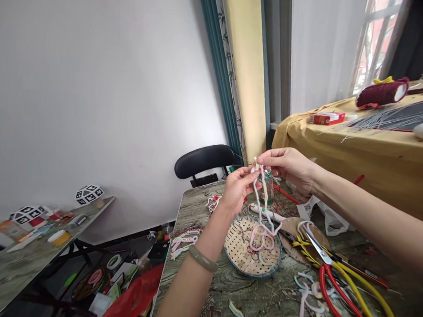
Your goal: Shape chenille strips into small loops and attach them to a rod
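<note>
Both hands meet above the table, pinching the upper end of a soft pastel yarn cord (265, 193). My left hand (239, 188) has its fingers closed on the cord, and a bangle circles that wrist. My right hand (287, 166) pinches the cord's pale yellow tip from the other side. Pink and white strands hang from the fingers, curling into loops over a round woven bamboo basket (238, 252). Right of the basket lie red-handled scissors (325, 261) and yellow-handled pliers (351, 276). A green-tinted jar (266, 186) stands partly hidden behind the strands.
Bundled yarn pieces (186, 241) lie left of the basket, and loose scraps (305, 291) lie at the front. A black chair (204, 161) stands behind the table. On the right, a yellow-clothed table (303, 133) holds a red box (326, 118). A side table (25, 270) stands left, with clutter below.
</note>
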`<state>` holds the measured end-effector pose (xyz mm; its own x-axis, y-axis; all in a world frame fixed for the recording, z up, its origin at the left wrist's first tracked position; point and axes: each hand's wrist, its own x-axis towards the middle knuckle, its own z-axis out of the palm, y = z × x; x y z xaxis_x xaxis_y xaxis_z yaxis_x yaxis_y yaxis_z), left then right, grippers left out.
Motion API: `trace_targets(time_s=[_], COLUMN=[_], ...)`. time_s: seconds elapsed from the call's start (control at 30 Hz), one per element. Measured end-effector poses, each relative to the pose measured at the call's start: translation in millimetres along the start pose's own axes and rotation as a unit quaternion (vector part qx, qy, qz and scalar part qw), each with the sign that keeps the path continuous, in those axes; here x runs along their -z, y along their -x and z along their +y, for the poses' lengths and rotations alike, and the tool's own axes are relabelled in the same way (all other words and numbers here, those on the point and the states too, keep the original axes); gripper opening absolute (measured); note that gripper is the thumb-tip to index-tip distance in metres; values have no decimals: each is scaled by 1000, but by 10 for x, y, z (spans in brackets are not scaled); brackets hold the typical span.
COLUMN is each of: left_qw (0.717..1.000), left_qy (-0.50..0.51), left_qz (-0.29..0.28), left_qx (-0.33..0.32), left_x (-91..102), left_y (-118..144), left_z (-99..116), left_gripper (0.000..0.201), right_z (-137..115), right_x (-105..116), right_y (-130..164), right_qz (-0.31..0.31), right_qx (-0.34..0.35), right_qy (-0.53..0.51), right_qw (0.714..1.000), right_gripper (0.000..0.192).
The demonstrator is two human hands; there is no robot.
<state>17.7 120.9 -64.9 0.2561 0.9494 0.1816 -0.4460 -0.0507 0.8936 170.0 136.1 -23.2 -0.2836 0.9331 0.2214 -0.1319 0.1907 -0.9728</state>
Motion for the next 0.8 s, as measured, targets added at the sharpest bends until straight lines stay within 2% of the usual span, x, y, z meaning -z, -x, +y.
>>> trace_targets(time_s=[0.27, 0.37, 0.5, 0.63, 0.8], left_qw=[996, 994, 992, 992, 990], left_qy=[-2, 16, 34, 36, 10], left_qz=[-35, -24, -12, -4, -10], left_qx=[88, 104, 118, 125, 143], left_x=[-28, 17, 115, 197, 298], left_y=[34, 49, 70, 90, 118], left_z=[-30, -122, -270, -404, -550], left_gripper=[13, 12, 13, 15, 23], right_z=[-11, -60, -174, -303, -498], right_x=[-13, 64, 234, 375, 437], right_y=[-56, -117, -251, -366, -392], right_qz=[55, 65, 97, 129, 168], right_qx=[42, 36, 33, 49, 83], right_qy=[80, 100, 103, 93, 74], right_qw=[994, 992, 989, 986, 979], right_gripper=[14, 10, 16, 19, 11])
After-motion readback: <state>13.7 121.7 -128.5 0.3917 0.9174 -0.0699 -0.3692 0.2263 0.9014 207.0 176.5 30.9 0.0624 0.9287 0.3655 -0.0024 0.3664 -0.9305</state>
